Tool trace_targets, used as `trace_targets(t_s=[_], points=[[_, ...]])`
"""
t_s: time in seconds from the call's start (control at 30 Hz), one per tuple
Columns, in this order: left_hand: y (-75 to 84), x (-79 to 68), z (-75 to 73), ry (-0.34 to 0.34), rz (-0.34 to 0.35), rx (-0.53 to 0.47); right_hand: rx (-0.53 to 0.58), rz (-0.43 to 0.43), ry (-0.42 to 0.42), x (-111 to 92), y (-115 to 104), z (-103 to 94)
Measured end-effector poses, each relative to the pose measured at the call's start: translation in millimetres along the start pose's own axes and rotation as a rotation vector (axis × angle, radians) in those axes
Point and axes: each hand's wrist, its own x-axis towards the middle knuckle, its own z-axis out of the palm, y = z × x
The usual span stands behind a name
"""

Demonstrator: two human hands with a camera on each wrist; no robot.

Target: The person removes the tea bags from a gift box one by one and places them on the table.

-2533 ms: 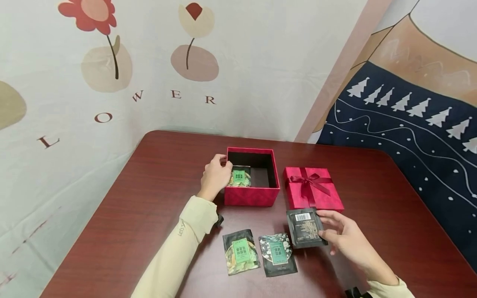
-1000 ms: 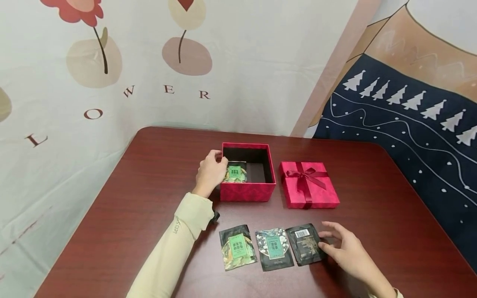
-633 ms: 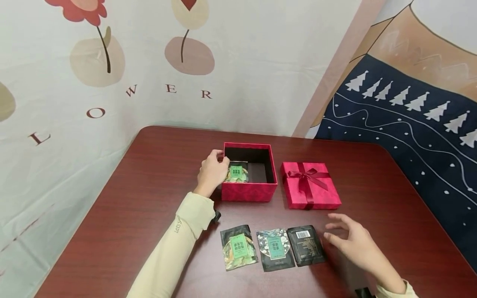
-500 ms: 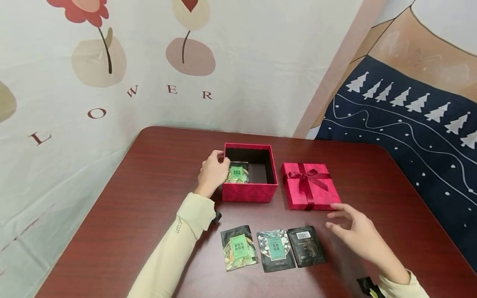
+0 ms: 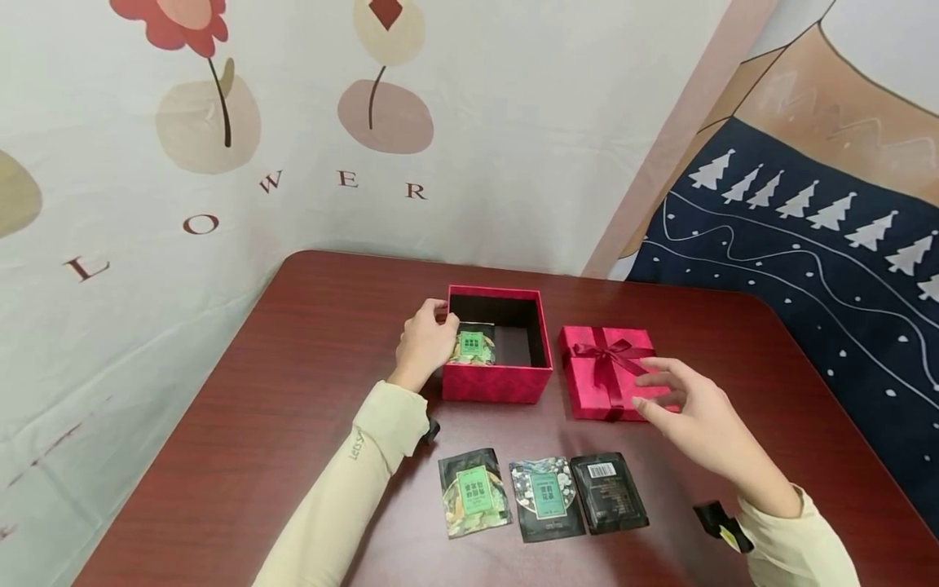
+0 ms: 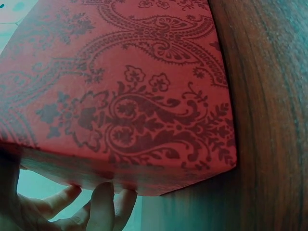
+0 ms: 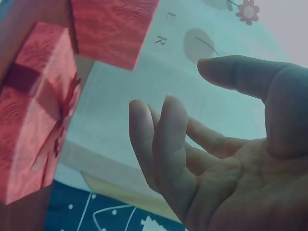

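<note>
My left hand [image 5: 424, 342] grips the left wall of an uncovered red gift box [image 5: 499, 385], thumb at the rim. The left wrist view shows its fingers against the patterned side of the box. Inside, at the left, lies a green-labelled tea sachet [image 5: 473, 344]. To the box's right sits its red lid [image 5: 592, 390] with a ribbon bow. Over the lid's right part hovers my right hand [image 5: 700, 416], fingers loosely bent around nothing; the right wrist view shows a gap between it and the lid.
In front of the box lie a green-labelled sachet [image 5: 475, 493], a teal-labelled floral sachet [image 5: 548, 499] and a black sachet [image 5: 610, 493] with its barcode side up. All rest on a dark red-brown wooden table [image 5: 293, 391]. Printed cloth hangs behind.
My right hand laid the black sachet beside the floral one, let go of it, then moved up and away to over the lid. My left hand has stayed at the box.
</note>
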Motion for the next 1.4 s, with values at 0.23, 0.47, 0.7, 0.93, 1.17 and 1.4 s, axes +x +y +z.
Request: trace_targets(t_s=[0.23, 0.47, 0.7, 0.93, 1.17, 1.4], points=[[0.3, -0.7, 0.6, 0.011, 0.006, 0.008, 0.104, 0.0, -0.028, 16, -12, 7.2], [-0.2, -1.1, 0.5, 0.012, 0.01, 0.003, 0.148, -0.026, -0.058, 33, -28, 16.2], [-0.6, -1.4, 0.9, 0.024, 0.021, 0.001, 0.155, -0.099, -0.054, 50, -36, 27.6], [-0.4, -2.8, 0.3, 0.021, 0.018, -0.005, 0.19, -0.102, -0.068, 66, -49, 40.2], [-1.3, -2.9, -0.2, 0.025, 0.015, -0.007, 0.241, -0.129, -0.104, 85, -62, 55.6], [-1.2, -3.8, 0.7, 0.022, 0.018, -0.007, 0.239, -0.097, -0.131, 102, -75, 71.1]])
